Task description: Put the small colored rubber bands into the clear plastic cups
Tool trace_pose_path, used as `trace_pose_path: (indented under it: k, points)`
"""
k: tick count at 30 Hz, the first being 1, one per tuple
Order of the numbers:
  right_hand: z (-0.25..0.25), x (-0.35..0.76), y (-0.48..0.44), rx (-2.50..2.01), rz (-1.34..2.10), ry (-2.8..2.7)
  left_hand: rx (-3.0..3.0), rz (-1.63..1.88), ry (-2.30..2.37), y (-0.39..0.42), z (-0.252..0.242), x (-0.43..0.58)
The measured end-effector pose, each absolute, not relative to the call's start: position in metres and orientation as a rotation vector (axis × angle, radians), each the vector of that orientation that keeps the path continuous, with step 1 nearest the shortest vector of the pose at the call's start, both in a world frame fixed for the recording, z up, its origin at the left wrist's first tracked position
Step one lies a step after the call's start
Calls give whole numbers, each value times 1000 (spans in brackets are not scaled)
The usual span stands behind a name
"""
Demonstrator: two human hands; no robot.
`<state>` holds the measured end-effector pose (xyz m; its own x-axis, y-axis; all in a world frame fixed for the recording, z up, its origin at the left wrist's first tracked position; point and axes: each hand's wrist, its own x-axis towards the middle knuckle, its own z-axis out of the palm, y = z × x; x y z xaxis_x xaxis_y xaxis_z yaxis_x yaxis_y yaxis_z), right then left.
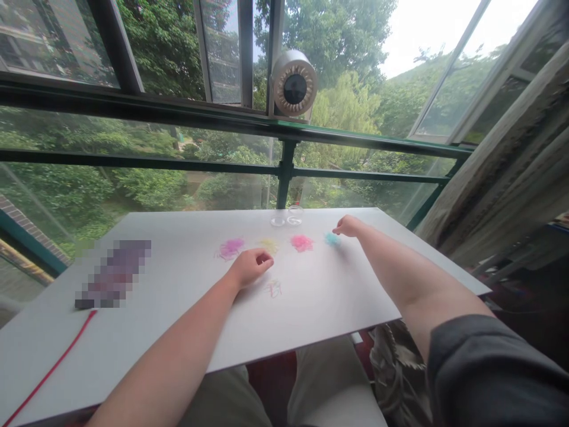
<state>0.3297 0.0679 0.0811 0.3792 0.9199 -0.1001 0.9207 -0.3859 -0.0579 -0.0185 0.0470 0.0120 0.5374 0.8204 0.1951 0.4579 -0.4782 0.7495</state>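
My left hand [253, 265] is over the middle of the white table [320, 302], its fingers curled in toward the thumb; whatever they pinch, if anything, is too small to make out. Just beyond it lie a purple pile [232, 248] and a yellow pile [268, 244] of thin, strand-like pieces. My right hand [347, 226] reaches out to a small teal pile [331, 238], fingertips pinched together right above it. Between the two hands sits a pink-red pile [301, 242]. A loose scatter of thin reddish and pale strands [274, 289] is nearer me.
Two clear round containers [294, 216] stand at the table's far edge. On the left lies a blurred-out dark object [115, 274] with a red cord [51, 367] running toward me. Behind the table are a green railing [200, 166] and windows; a curtain [498, 160] hangs at right.
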Motion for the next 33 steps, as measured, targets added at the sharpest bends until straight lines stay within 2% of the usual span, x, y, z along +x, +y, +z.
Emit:
trace_pose_path:
  k: [23, 33]
  points:
    - [64, 330, 72, 2523, -84, 1887, 2126, 736, 1001, 46, 12, -19]
    - [86, 340, 68, 2559, -373, 1945, 2139, 727, 1006, 46, 13, -19]
